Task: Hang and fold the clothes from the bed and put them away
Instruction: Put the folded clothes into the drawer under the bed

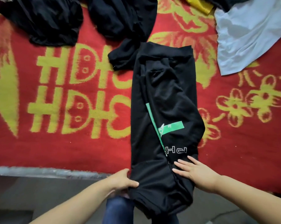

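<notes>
A black shirt (162,97) with a green stripe and white lettering lies folded into a long narrow strip down the middle of the bed, its near end hanging over the bed's front edge. My left hand (122,180) grips the shirt's left edge near the bottom, thumb on top and fingers tucked under the cloth. My right hand (194,171) lies flat on the shirt's lower right part, fingers straight and spread.
The bed carries a red blanket (72,151) with yellow patterns. Black garments lie at the back left (43,21) and back middle (120,18). A pale blue garment (246,39) and a yellow one (199,4) lie at the back right. Floor shows below the bed edge (47,172).
</notes>
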